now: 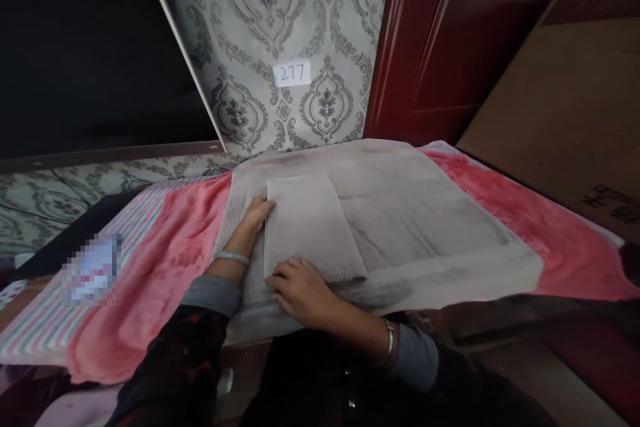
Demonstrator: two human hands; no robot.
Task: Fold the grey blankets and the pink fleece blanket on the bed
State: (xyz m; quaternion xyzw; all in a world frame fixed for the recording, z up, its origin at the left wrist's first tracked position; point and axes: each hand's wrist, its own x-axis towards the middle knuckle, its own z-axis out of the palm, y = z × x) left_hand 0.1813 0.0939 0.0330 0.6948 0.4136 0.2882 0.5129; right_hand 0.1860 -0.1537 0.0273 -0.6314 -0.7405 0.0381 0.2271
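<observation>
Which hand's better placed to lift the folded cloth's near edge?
Probably the right hand: it is at the near-left corner of the folded cloth, while the left hand is farther up the left edge.

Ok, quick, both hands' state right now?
Left hand: touching folded cloth at left edge; grip unclear.
Right hand: at its near-left corner; grip unclear.
</observation>
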